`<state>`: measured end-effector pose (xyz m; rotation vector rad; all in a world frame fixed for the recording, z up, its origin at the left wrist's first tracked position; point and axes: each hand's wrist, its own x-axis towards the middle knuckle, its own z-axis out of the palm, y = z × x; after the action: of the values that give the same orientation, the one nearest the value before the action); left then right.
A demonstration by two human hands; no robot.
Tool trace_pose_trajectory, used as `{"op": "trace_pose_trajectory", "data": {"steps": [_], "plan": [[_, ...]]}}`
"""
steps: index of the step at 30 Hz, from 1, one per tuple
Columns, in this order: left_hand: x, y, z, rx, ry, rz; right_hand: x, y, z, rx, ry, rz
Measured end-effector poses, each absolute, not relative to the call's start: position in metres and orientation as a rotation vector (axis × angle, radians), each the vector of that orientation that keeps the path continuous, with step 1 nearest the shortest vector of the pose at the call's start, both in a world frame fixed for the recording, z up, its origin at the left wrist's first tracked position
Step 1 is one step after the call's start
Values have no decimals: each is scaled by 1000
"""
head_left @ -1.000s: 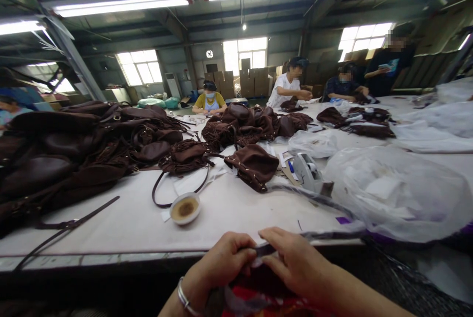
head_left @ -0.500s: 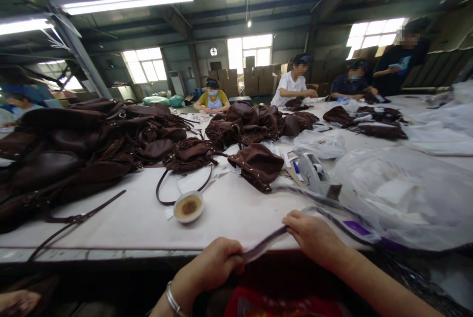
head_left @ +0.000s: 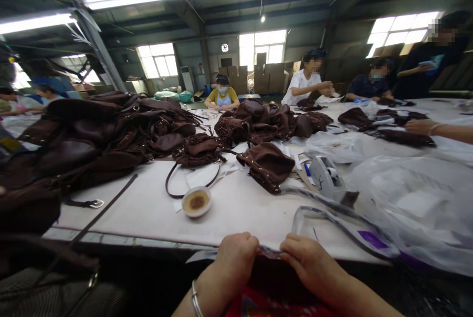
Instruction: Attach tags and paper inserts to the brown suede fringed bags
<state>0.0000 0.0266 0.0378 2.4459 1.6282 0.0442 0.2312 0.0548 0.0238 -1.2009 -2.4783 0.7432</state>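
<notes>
The left hand [head_left: 236, 258] and right hand [head_left: 312, 258] are both clamped on 1 plastic-wrapped strap [head_left: 270, 253], nearer than the bowl [head_left: 196, 202] and to its right. Beyond the bowl, on the worktop [head_left: 148, 213], are 1 drawstring bag [head_left: 268, 164] and heaped brown bags [head_left: 254, 122].

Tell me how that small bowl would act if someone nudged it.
The bowl would probably keep its shape, as its round rim looks stiff. Sitting upright on a flat table, it seems likelier to slide than roll. Its yellowish-brown contents might slop if they are liquid, which I can't tell.
</notes>
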Motion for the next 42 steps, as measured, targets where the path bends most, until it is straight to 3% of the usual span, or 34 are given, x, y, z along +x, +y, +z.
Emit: {"op": "trace_pose_trajectory", "data": {"steps": [9,17,24,30,37,42], "plan": [[21,20,30,2894,1160,265,240,53,7,-937,-2486,1016],[11,20,18,2923,1249,378,262,61,-10,-1037,-2711,654],[29,20,12,3002,1138,397,249,50,-31,-902,-2614,626],[27,17,14,2974,1142,427,253,51,-18,-883,-2726,520],[-61,7,62,2846,1580,721,273,78,11,-1284,-2774,344],[-147,-14,83,3003,1759,992,271,75,-1,-1366,-2883,168]]}}
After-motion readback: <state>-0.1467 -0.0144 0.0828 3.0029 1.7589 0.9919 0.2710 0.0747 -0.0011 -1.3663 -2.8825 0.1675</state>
